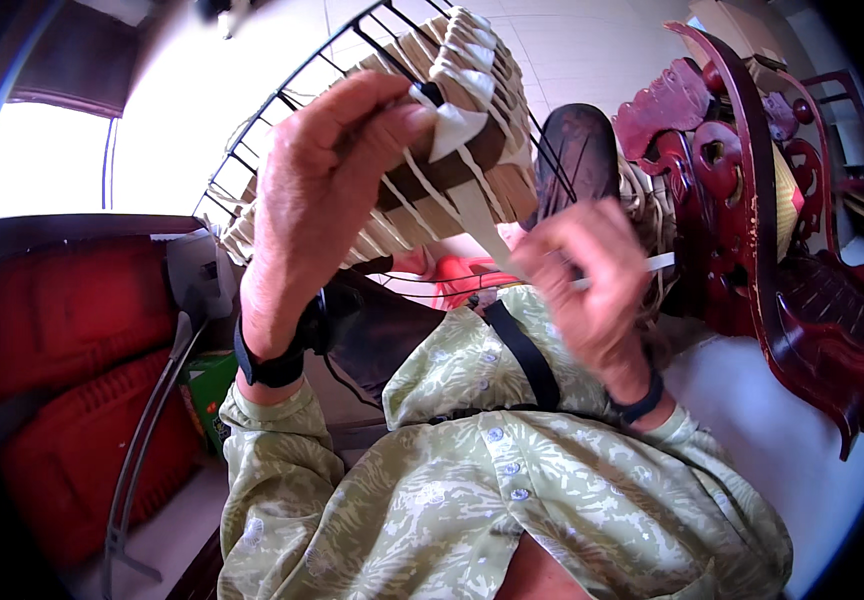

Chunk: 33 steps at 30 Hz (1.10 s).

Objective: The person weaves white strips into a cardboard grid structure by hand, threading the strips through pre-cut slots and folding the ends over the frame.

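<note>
Blurred right hand (592,275) was curled round the pale strip (480,222), which slanted up to the left hand (337,150), its thumb and forefinger pinching a white flap (460,130), black wire rack (382,47) behind, carved dark-red chair (758,170) and tiled floor (567,45) beyond.

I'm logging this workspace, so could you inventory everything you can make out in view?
Pale strip: 1, cream, running between the hands
Wrapped bundle: 1, tan and brown with cream bindings, upper centre
Wire frame: 1, black, upper centre
Red object, kind unclear: 1, red, below the bundle
Carved chair: 1, dark red, right
Cardboard box: 1, brown, upper right
Ridged cases: apparently 2, red, left
Green box: 1, green, left, partly hidden
Curved-leg stand: 1, grey, left
Shirt: 1, patterned green, lower centre
Wristbands: 2, black, one per wrist
Left hand: 1, bare, pinching the strip
Right hand: 1, bare, blurred, on the strip
</note>
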Available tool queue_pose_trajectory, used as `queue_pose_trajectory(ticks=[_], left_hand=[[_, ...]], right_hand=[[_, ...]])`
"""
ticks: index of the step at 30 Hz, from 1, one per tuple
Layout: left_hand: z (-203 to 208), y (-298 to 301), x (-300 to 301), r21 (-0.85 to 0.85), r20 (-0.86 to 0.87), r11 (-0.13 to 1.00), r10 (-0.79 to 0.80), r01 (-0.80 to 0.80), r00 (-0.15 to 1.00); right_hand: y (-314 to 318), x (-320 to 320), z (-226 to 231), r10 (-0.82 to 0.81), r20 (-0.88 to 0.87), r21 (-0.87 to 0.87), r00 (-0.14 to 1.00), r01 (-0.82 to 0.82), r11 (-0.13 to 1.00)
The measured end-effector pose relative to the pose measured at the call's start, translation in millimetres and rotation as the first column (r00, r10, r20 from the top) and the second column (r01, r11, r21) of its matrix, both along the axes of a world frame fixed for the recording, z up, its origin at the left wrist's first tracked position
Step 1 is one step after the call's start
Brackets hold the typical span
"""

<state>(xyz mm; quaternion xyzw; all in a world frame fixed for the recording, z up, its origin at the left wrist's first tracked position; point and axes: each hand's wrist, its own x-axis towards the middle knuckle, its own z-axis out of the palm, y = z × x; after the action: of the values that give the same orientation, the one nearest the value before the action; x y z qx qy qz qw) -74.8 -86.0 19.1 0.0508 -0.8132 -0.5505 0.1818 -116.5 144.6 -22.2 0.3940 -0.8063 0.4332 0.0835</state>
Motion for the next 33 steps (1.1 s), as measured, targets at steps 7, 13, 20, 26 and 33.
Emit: queue_pose_trajectory(ticks=[7,13,20,26,33], left_hand=[[-2.4,3.0,-6.0,0.081,-0.077,0.995,-0.051,0.057,0.996],[-6.6,8.8,-1.8,0.12,-0.119,0.992,-0.013,0.028,0.993],[-2.8,11.0,1.0,0.076,-0.079,0.997,0.018,-0.012,0.997],[-0.7,9.7,-0.5,-0.073,-0.145,0.997,0.022,-0.033,0.989],[-13.5,8.1,2.2,-0.233,-0.32,0.972,-0.07,-0.006,0.945]], right_hand=[[-26.0,16.7,-14.8,-0.105,-0.158,-0.141,0.982,0.083,0.986],[-11.9,23.0,-10.3,0.042,-0.001,-0.139,0.999,-0.041,0.989],[-13.8,29.7,-11.1,0.076,0.044,-0.159,0.996,-0.068,0.985],[-13.4,27.3,-5.8,0.074,0.129,-0.168,0.989,-0.051,0.984],[-11.3,-9.3,22.6,-0.085,-0.048,-0.204,0.995,0.073,0.976]])
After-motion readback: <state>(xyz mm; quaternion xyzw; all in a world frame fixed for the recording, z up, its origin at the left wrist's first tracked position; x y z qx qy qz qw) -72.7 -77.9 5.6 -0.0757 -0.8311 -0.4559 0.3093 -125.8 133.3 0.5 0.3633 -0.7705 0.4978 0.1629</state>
